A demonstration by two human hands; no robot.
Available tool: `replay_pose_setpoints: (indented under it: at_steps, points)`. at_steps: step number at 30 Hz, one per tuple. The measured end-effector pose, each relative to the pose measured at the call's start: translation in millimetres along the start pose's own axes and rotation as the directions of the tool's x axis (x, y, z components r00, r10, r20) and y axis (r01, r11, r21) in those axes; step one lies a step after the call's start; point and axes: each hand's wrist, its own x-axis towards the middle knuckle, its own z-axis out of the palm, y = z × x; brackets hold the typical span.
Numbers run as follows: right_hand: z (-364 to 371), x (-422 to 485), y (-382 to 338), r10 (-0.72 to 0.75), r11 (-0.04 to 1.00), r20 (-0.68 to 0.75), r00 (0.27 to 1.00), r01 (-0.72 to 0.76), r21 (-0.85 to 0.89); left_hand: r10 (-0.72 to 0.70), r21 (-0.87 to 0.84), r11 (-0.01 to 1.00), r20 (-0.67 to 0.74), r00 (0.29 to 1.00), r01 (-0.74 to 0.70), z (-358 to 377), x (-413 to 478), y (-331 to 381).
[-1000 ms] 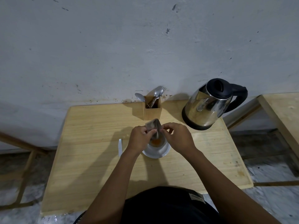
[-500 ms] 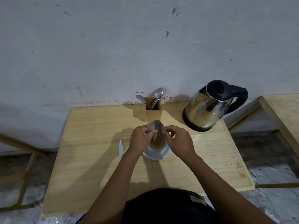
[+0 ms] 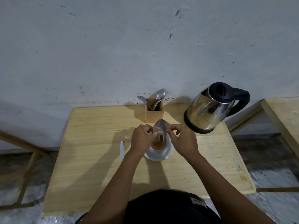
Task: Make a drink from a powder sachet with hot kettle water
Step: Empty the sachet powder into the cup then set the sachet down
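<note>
Both our hands, left hand and right hand, pinch the upended sachet over the cup, emptying orange powder; next, the kettle behind.

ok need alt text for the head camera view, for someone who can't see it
Both hands, left hand and right hand, hold a tipped sachet over a white cup with orange powder inside, on a wooden table. A steel kettle stands at the back right, beside a wooden cutlery holder.
</note>
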Motion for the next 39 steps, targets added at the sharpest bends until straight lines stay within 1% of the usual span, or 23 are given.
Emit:
replay_pose_setpoints:
  at_steps: [3, 5, 7, 9, 10, 12, 13, 16, 18, 19, 20, 22, 23, 24, 25, 27, 29, 30, 32, 34, 35, 37, 39]
  points:
    - [-2, 2, 1, 0.002, 1.0, 0.006, 1.0, -0.002, -0.004, -0.017, -0.033, 0.999, 0.025, 1.0, 0.018, 2, 4, -8]
    - [-2, 3, 2, 0.012, 1.0, 0.043, 0.999, -0.012, 0.008, -0.024, -0.033, 0.999, 0.034, 0.999, 0.025, 3, 5, -12]
    - [-2, 3, 3, 0.027, 0.999, 0.034, 0.999, -0.028, 0.016, -0.019, -0.046, 0.999, 0.04, 0.999, 0.021, 3, 6, -15]
    - [-1, 1, 2, 0.015, 1.0, 0.078, 0.997, -0.015, 0.009, -0.019, -0.039, 0.999, 0.036, 0.999, 0.021, 3, 5, -15]
    - [-1, 0, 2, -0.002, 1.0, 0.072, 0.997, 0.003, -0.008, -0.015, -0.039, 0.999, 0.032, 0.999, 0.016, 3, 6, -16]
    - [-3, 1, 4, 0.017, 1.0, -0.002, 1.0, -0.017, 0.002, 0.002, -0.066, 0.998, 0.036, 0.999, 0.001, 3, 6, -19]
    - [-4, 1, 4, 0.034, 0.999, 0.0, 0.999, -0.034, 0.03, 0.006, -0.084, 0.996, 0.047, 0.999, -0.002, 2, 6, -20]
    - [-4, 2, 8, -0.003, 0.997, 0.051, 0.999, -0.001, 0.078, -0.002, -0.193, 0.981, 0.102, 0.995, 0.022, -7, 2, -18]
    - [-4, 0, 10, -0.015, 0.992, 0.005, 1.0, 0.014, 0.127, -0.03, -0.225, 0.973, 0.082, 0.996, 0.048, -18, -2, -18]
    - [-4, -2, 11, -0.034, 0.988, -0.028, 0.999, 0.038, 0.149, -0.078, -0.242, 0.966, 0.077, 0.994, 0.095, -24, -4, -18]
    - [-4, -5, 12, -0.069, 0.983, -0.064, 0.996, 0.079, 0.163, -0.147, -0.277, 0.946, 0.095, 0.985, 0.167, -30, -6, -18]
    - [0, -11, 14, -0.183, 0.97, -0.135, 0.974, 0.201, 0.14, -0.291, -0.368, 0.859, 0.221, 0.931, 0.355, -41, -10, -17]
    - [3, -15, 16, -0.252, 0.957, -0.163, 0.954, 0.27, 0.104, -0.322, -0.405, 0.805, 0.316, 0.892, 0.434, -46, -11, -16]
    - [6, -18, 16, -0.328, 0.937, -0.188, 0.926, 0.344, 0.061, -0.319, -0.437, 0.758, 0.4, 0.859, 0.485, -49, -13, -15]
    - [8, -20, 17, -0.406, 0.908, -0.209, 0.89, 0.418, 0.018, -0.296, -0.463, 0.73, 0.448, 0.844, 0.502, -50, -15, -16]
    - [14, -23, 14, -0.523, 0.847, -0.231, 0.82, 0.531, -0.034, -0.259, -0.512, 0.713, 0.443, 0.858, 0.48, -52, -20, -21]
    - [19, -25, 10, -0.579, 0.811, -0.212, 0.787, 0.584, -0.045, -0.253, -0.535, 0.717, 0.4, 0.881, 0.448, -53, -24, -26]
    - [21, -25, 9, -0.589, 0.806, -0.175, 0.789, 0.59, -0.05, -0.26, -0.535, 0.724, 0.375, 0.89, 0.436, -54, -26, -31]
    - [28, -24, 9, -0.527, 0.849, -0.045, 0.849, 0.525, -0.052, -0.304, -0.514, 0.75, 0.292, 0.907, 0.417, -57, -29, -41]
    - [33, -21, 12, -0.365, 0.929, 0.095, 0.926, 0.369, -0.018, -0.367, -0.473, 0.787, 0.158, 0.917, 0.396, -60, -32, -56]
    - [36, -20, 14, -0.28, 0.959, 0.152, 0.948, 0.283, 0.002, -0.402, -0.451, 0.799, 0.088, 0.911, 0.397, -60, -33, -64]
    - [41, -17, 18, -0.123, 0.992, 0.259, 0.958, 0.123, 0.018, -0.461, -0.414, 0.811, -0.02, 0.887, 0.413, -58, -37, -81]
    - [47, -16, 21, -0.042, 0.999, 0.338, 0.94, 0.049, -0.013, -0.489, -0.378, 0.823, -0.09, 0.868, 0.424, -52, -39, -97]
